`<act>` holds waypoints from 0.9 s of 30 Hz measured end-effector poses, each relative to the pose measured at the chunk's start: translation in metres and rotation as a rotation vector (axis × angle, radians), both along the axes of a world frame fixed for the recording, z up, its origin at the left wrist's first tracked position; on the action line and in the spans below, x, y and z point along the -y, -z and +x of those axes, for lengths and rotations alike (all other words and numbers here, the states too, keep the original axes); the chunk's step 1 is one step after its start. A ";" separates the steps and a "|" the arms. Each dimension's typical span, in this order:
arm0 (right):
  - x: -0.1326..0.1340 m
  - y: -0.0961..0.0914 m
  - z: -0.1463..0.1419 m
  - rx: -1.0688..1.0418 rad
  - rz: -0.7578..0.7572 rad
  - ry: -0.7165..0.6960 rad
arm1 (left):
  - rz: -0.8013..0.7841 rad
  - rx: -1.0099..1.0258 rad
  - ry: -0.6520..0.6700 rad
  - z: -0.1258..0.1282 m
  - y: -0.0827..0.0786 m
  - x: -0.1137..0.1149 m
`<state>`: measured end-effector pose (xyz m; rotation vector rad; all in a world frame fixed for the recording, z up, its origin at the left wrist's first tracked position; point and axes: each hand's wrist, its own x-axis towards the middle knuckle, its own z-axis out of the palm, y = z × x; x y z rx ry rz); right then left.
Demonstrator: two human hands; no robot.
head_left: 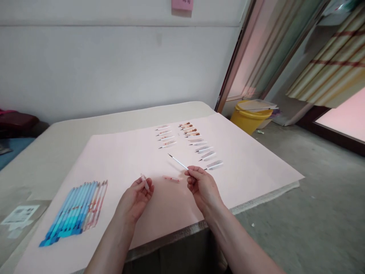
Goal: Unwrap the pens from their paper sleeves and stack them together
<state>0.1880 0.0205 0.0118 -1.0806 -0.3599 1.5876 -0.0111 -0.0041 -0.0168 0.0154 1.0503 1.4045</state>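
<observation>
My right hand (201, 186) pinches the rear end of a thin white pen refill (178, 161), its dark tip pointing up and left over the sheet. Between the fingers of my left hand (139, 194) is a short pale pink pen part (145, 182). A pinkish pen piece with red marks (171, 178) lies on the pink sheet (159, 213) between my hands. Beyond them, a column of refills with pen parts (167, 144) lies at the left. Another column of refills with clear pieces (207, 155) lies at the right, with several brown-topped pen parts (192, 130) at its far end.
Several blue pens (74, 207) and some pink pens (95, 205) lie in a row at the left of the sheet. A taped cardboard box (28, 190) is at the far left. A yellow bucket (251, 116) stands on the floor beyond the table's right side.
</observation>
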 end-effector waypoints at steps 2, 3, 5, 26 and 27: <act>-0.002 0.001 0.003 -0.006 -0.006 0.043 | -0.003 0.006 0.002 0.000 0.000 0.000; -0.003 0.001 0.004 -0.011 -0.006 0.059 | -0.005 0.008 0.004 0.000 0.001 0.000; -0.003 0.002 0.004 -0.018 -0.008 0.067 | -0.008 0.003 0.002 0.000 0.001 0.000; 0.004 0.005 -0.007 0.023 0.010 -0.062 | -0.066 -0.025 -0.001 -0.003 0.006 -0.002; 0.005 0.005 -0.008 0.026 0.010 -0.068 | -0.063 -0.029 0.001 -0.003 0.006 -0.002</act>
